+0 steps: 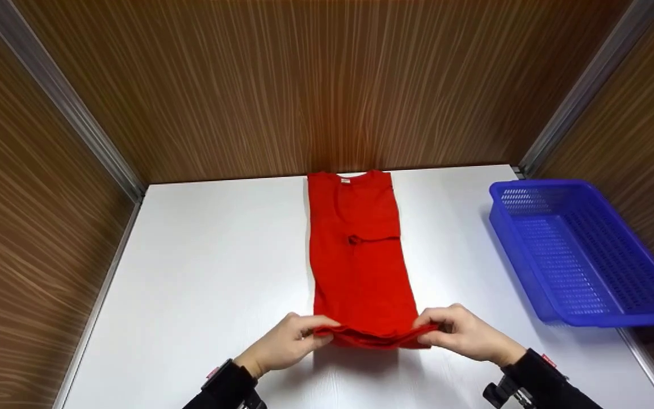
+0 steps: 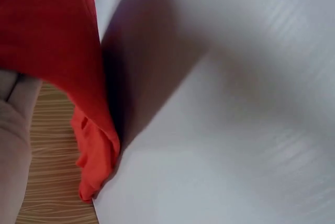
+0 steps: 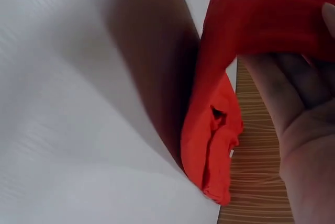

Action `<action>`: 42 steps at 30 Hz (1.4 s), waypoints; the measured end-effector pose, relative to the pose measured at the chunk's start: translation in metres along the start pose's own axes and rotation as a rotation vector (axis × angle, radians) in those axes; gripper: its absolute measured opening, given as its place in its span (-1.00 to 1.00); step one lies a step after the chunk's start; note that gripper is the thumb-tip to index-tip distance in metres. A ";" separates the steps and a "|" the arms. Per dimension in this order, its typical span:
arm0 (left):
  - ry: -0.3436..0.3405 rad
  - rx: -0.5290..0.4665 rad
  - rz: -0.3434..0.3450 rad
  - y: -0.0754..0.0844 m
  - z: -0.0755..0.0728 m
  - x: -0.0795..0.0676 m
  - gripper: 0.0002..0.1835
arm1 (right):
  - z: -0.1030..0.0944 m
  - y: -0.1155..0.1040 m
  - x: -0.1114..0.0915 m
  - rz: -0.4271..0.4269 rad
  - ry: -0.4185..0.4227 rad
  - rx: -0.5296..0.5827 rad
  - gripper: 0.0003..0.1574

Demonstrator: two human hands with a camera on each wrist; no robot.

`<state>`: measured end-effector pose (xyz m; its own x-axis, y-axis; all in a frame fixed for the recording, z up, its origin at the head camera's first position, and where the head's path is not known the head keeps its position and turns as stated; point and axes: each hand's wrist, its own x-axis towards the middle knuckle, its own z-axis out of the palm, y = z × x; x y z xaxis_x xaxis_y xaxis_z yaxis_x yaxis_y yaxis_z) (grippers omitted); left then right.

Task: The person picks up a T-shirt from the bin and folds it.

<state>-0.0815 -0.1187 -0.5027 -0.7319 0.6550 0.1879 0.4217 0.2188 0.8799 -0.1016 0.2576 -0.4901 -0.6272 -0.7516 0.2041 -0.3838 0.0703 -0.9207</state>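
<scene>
A red garment (image 1: 361, 272), folded into a long narrow strip, lies lengthwise on the white table, its neckline with a small pale label at the far edge. A cord or seam with a small knot crosses its middle. My left hand (image 1: 287, 343) pinches the near left corner between thumb and fingers. At the near right corner, my right hand (image 1: 466, 335) pinches the layered hem the same way. Both wrist views show the near end of the red cloth (image 2: 52, 30) raised off the table, casting a shadow; the fingers of the right hand (image 3: 309, 109) are partly behind it.
A blue perforated plastic basket (image 1: 543, 272) stands at the table's right side, its near right part reaching past the edge. Wood-grain panels (image 1: 247, 85) enclose the white table (image 1: 208, 255) at the back and both sides.
</scene>
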 end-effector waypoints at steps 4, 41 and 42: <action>-0.127 -0.112 -0.103 0.008 -0.004 -0.001 -0.70 | 0.000 -0.005 0.000 0.025 -0.087 0.081 -0.74; 0.545 0.085 -0.590 -0.065 -0.026 0.104 -0.43 | -0.048 0.085 0.101 0.467 0.465 -0.520 -0.58; 0.530 0.193 -0.559 -0.067 -0.022 0.098 -0.46 | -0.042 0.087 0.097 0.441 0.440 -0.588 -0.57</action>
<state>-0.1937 -0.0852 -0.5334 -0.9994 -0.0105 -0.0341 -0.0340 0.5670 0.8230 -0.2242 0.2184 -0.5370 -0.9610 -0.2614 0.0906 -0.2560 0.7161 -0.6493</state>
